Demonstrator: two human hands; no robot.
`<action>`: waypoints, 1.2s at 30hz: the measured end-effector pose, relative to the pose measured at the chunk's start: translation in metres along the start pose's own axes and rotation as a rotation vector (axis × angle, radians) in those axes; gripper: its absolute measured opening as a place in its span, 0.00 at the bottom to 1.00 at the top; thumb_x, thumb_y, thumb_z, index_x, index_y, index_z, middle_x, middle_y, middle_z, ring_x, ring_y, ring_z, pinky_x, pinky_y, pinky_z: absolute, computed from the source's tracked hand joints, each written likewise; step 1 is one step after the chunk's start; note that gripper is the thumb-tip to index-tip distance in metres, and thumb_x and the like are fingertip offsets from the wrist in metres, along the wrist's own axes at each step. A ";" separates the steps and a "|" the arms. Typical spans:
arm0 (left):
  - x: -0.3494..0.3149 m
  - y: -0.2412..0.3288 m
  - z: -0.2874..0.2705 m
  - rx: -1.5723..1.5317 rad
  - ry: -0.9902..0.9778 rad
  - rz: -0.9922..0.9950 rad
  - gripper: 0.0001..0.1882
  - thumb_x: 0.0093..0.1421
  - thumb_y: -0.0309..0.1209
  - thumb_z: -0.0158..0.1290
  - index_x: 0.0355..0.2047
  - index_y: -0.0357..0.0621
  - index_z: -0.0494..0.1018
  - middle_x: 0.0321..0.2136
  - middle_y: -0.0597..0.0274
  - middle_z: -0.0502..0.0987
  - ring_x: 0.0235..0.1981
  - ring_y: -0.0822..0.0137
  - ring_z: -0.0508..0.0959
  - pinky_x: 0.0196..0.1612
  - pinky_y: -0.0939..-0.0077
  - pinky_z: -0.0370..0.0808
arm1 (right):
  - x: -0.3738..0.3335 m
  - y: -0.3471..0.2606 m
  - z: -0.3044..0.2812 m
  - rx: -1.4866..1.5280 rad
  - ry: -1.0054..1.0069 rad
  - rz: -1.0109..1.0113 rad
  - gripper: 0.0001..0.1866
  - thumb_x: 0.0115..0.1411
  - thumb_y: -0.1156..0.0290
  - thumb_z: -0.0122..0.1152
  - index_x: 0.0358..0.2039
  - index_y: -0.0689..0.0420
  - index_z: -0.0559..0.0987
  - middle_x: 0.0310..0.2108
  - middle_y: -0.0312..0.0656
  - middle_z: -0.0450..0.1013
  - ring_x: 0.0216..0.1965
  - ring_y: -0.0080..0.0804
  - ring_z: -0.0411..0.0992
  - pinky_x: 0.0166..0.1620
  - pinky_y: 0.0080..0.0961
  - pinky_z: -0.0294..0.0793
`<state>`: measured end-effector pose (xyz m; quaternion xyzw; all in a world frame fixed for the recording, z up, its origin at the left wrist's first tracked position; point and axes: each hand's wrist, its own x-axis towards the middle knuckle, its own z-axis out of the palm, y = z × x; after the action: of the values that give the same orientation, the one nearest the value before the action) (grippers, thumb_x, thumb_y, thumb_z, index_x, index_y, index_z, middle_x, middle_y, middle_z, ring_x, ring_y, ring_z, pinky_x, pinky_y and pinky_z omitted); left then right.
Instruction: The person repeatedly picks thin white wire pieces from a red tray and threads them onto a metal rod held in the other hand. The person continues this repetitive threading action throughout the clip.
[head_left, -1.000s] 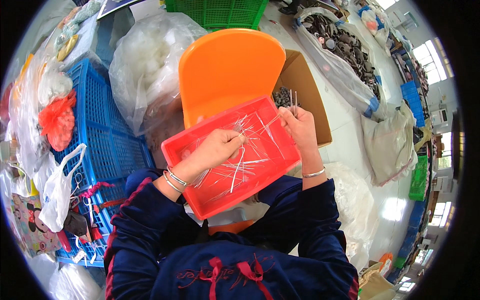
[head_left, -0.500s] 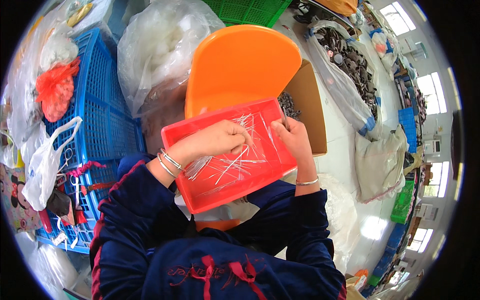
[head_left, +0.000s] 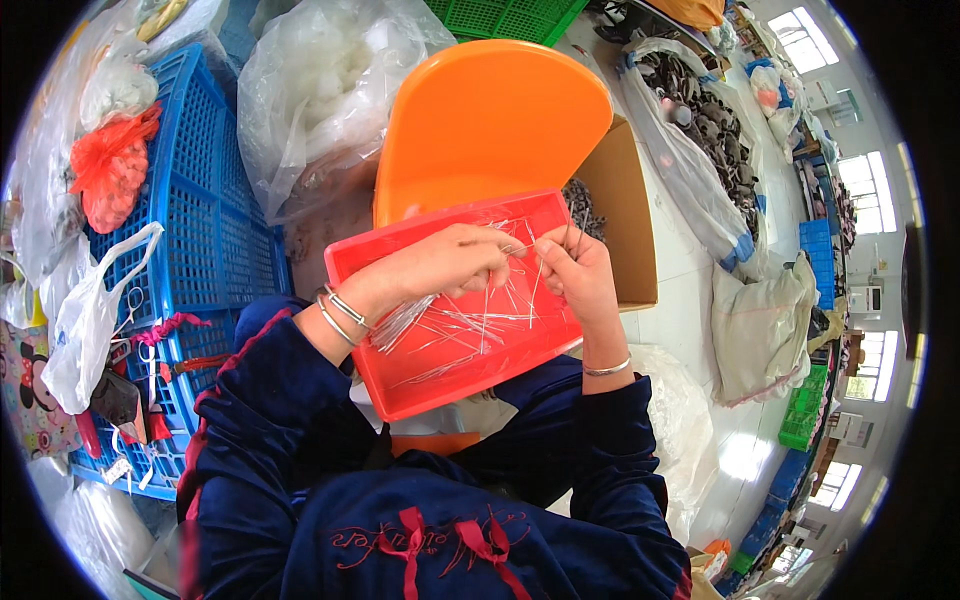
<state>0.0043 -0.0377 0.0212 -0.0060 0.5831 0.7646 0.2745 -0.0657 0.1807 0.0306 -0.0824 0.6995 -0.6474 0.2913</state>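
Observation:
A red plastic tray (head_left: 400,398) rests over my lap and holds many thin white strands (head_left: 440,335), some bundled at its left, others scattered. My left hand (head_left: 460,262) reaches across the tray, its thumb and forefinger closed by its right end; whatever is pinched there is too fine to make out. Close beside it, my right hand (head_left: 582,275) is closed at the tray's right edge. A thin, dark, needle-like tool (head_left: 570,235) sticks up from its fingers. One white strand hangs just below the two hands' fingertips.
An orange plastic chair (head_left: 490,130) stands right behind the tray, with a cardboard box (head_left: 628,215) to its right. Clear bags of white stuffing (head_left: 335,90) and a blue crate (head_left: 195,200) stand at left. A long sack of dark pieces (head_left: 700,130) lies at right.
My left hand has risen from the strands toward the tray's far right and now meets my right hand. The right hand has turned slightly inward, its fingertips close to the left's.

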 end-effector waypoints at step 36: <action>0.003 0.002 0.014 0.121 0.054 0.051 0.17 0.69 0.38 0.42 0.41 0.41 0.78 0.29 0.65 0.81 0.20 0.82 0.69 0.20 0.87 0.64 | 0.003 0.003 -0.034 0.395 -0.110 -0.219 0.10 0.67 0.71 0.53 0.40 0.64 0.78 0.22 0.33 0.73 0.14 0.14 0.56 0.18 0.14 0.55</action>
<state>0.0054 -0.0244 0.0262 0.0047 0.6353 0.7343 0.2389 -0.0845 0.2093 0.0263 -0.1344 0.5292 -0.7939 0.2676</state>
